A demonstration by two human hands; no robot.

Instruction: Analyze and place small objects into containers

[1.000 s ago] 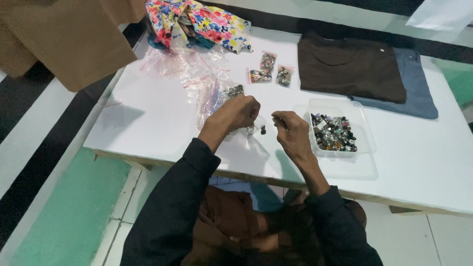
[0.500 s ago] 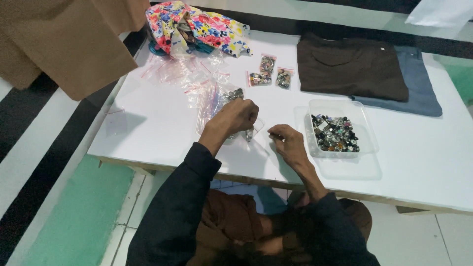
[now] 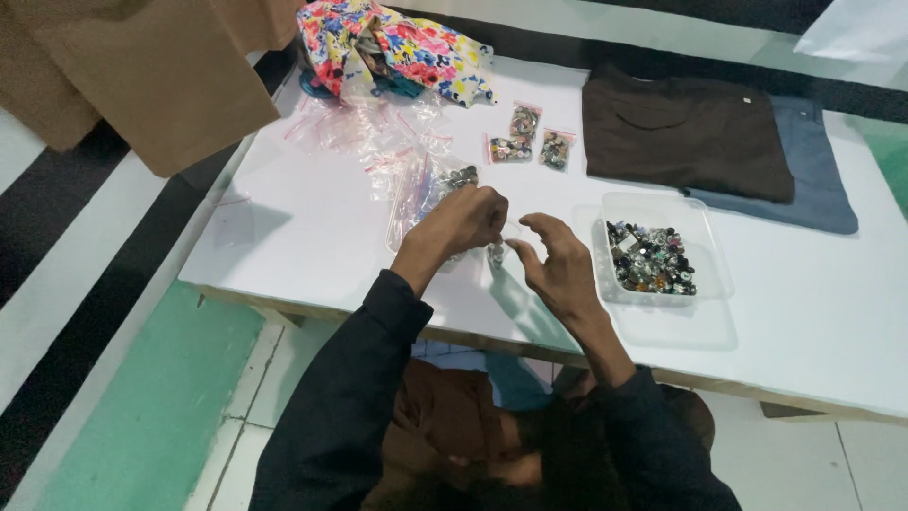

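Your left hand [image 3: 465, 220] pinches a small clear bag [image 3: 496, 252] hanging between both hands; your right hand [image 3: 558, 260], fingers spread, hovers just beside it.

Garment workshop: folded clothes [image 3: 686, 132], buttons [image 3: 651, 257]

Small clear bag [image 3: 498, 248] between the left hand [image 3: 463, 220] and right hand [image 3: 558, 260]: contents too small to identify, and the left grip hides its upper edge. Pieces in the clear tray [image 3: 711, 255]: too small to tell apart. Floral cloth [image 3: 397, 43], brown board [image 3: 142, 66] and tabletop [image 3: 823, 322]: cut off by the picture's edges.
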